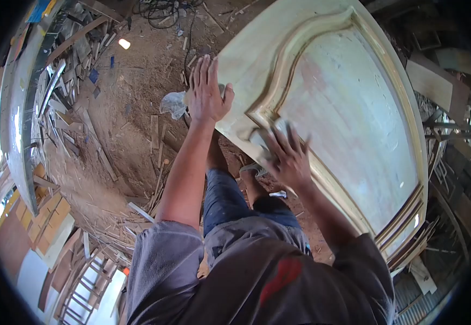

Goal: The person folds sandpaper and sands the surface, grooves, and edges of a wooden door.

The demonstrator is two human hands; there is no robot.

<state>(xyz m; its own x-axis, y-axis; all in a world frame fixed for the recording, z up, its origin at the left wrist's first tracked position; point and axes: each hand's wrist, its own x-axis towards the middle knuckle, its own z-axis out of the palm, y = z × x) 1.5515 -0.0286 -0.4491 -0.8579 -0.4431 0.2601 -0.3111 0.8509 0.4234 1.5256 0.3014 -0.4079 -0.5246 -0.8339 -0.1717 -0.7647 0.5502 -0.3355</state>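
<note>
A large panel [349, 119] with cream paint, curved edges and raised gold-brown moulding [287, 70] stands tilted in front of me on the right. My left hand [208, 92] lies flat at its left edge, fingers stretched out, holding nothing. Over the lower-left corner of the moulding is my right hand [289, 160], somewhat smeared by motion. Its fingers press down on a small pale pad [258, 138], mostly covered; I cannot tell its exact kind. Beside my left hand hangs or lies a crumpled clear plastic bag [173, 105].
Dusty ground [127, 108] carries scattered wood offcuts [99, 143] and a tangled black cable [162, 11]. A long, curved glossy board [16, 103] stands at far left, with stacked wood blocks [48, 222] below it. More boards [436, 81] lean behind the panel.
</note>
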